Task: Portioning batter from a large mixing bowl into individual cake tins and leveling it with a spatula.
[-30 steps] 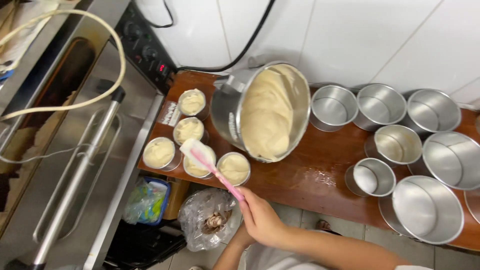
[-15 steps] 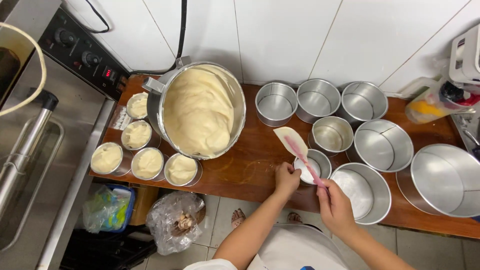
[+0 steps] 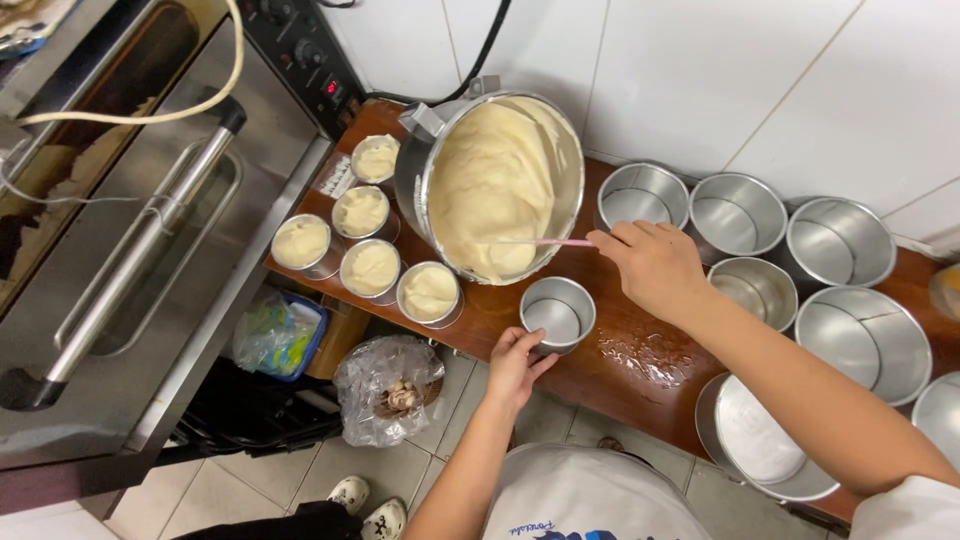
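We stand at a wooden shelf (image 3: 600,365) — its near edge runs from nine o'clock down to four o'clock, with an oven (image 3: 130,230) close at ten o'clock. The big bowl (image 3: 490,185) of batter sits at twelve o'clock, its rim touching the filled tins. Empty tins (image 3: 835,240) crowd from one to four o'clock, and one overhangs the near edge at five o'clock. The only bare wood lies at the centre, a wet patch between the small tin (image 3: 557,313) and the large ones. Five filled tins (image 3: 370,265) sit at ten o'clock.

Our right hand (image 3: 650,265) grips a pink spatula (image 3: 545,242), blade in the batter. Our left hand (image 3: 515,365) clasps the small tin's near wall by the shelf edge.

Half a second ago both hands were at that tin, spatula lifted over it — now the right has reached to the bowl, and the view has swung left.
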